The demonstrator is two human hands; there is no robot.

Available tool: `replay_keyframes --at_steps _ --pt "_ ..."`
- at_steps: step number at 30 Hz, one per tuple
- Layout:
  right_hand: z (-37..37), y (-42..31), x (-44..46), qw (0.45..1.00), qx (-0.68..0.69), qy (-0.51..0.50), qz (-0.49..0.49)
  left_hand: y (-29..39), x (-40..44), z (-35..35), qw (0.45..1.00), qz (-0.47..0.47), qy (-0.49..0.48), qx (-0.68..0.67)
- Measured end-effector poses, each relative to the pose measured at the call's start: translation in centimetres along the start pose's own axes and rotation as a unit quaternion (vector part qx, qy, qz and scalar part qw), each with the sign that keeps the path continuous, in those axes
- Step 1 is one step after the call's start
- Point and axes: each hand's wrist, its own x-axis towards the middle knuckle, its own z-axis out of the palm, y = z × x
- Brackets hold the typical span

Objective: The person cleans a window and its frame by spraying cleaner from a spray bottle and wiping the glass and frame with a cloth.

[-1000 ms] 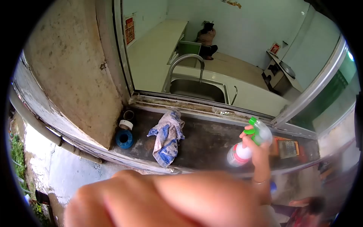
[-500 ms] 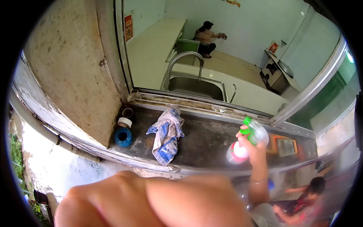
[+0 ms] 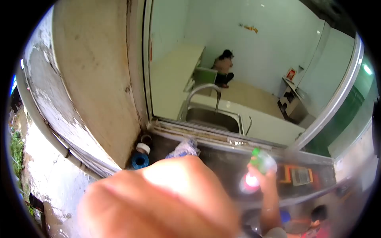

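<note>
My right hand (image 3: 265,179) grips a spray bottle (image 3: 251,181) with a green trigger head and a pink-and-white body. It holds the bottle over the right part of the dark window ledge (image 3: 220,160). Very close to the camera, my left hand (image 3: 158,198) fills the lower middle as a large blur, its fingers not readable. Behind it a white-and-blue cloth (image 3: 186,148) lies on the ledge, its lower part covered by that hand.
A blue roll (image 3: 140,160) and a white roll (image 3: 143,148) stand by the left wall. An orange-framed item (image 3: 300,176) lies at right. Behind the window glass (image 3: 254,67) are a sink (image 3: 212,120), faucet and crouching person (image 3: 223,69). Another person (image 3: 317,216) is at lower right.
The view has tilted upward. My left hand has risen and now covers part of the cloth. My right hand still holds the spray bottle.
</note>
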Motion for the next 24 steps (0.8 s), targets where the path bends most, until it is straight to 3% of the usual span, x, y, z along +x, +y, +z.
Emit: replay_keyframes --at_steps 1,2,3,10,11,12,15,17,18,20,21,24 --pt "0.0 0.0 0.0 1.0 -0.011 -0.004 0.003 -2.0 -0.8 1.5 0.991 0.075 0.081 0.072" --pt "0.0 -0.1 0.0 1.0 -0.023 -0.007 0.009 -3.9 1.3 -0.6 0.972 0.163 -0.149 -0.077" --pt "0.1 0.0 0.2 1.0 -0.02 -0.008 0.002 -4.3 1.1 -0.7 0.966 0.186 -0.163 -0.073" --pt "0.2 0.3 0.0 0.999 -0.033 -0.03 -0.01 -3.1 -0.7 0.3 0.959 0.267 0.091 -0.025" --pt "0.3 0.2 0.0 0.999 -0.034 -0.033 -0.013 -3.2 0.1 -1.4 0.964 0.258 0.009 -0.061" --pt "0.3 0.2 0.0 0.999 -0.034 -0.035 -0.009 -3.0 0.1 -1.0 0.966 0.239 0.088 -0.033" --pt "0.2 0.2 -0.3 0.998 -0.035 -0.042 -0.012 -2.8 0.8 -2.0 0.976 0.201 0.083 0.002" --pt "0.2 0.1 -0.3 1.0 -0.007 0.012 0.008 -3.6 0.5 -3.4 0.973 0.213 0.022 0.085" --pt "-0.1 0.3 -0.2 1.0 0.025 0.013 0.01 -4.2 -0.2 -3.3 0.967 0.215 0.054 0.124" --pt "0.3 -1.0 0.6 0.989 0.136 -0.017 -0.05 -5.4 -1.9 -5.4 0.978 0.16 -0.022 0.13" --pt "1.1 -2.0 1.0 0.985 0.153 -0.022 -0.073 -6.7 -3.2 -5.7 0.971 0.141 -0.003 0.196" --pt "3.6 -5.8 3.2 0.985 0.108 -0.103 -0.087 -11.2 -6.0 -6.6 0.943 0.066 0.002 0.325"
